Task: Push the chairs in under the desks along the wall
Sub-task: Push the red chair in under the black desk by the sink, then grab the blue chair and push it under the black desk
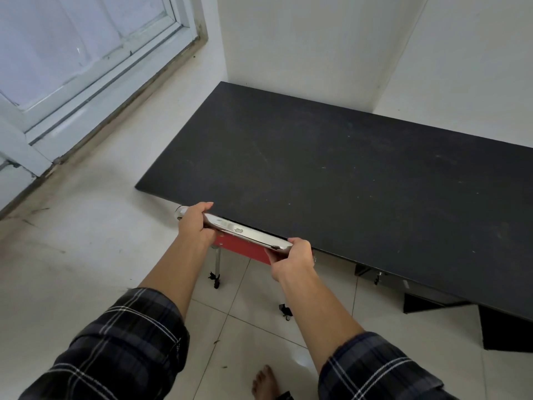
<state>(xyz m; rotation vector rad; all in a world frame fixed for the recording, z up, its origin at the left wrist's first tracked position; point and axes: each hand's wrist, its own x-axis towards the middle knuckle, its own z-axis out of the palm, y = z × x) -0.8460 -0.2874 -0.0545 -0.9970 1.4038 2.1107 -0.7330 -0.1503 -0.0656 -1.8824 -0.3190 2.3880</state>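
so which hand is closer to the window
Left. The left hand grips the chrome chair rail at the end toward the window; the right hand grips the far end.

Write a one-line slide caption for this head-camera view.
Both hands, left hand and right hand, grip the chrome back rail of a red chair tucked against the black desk.
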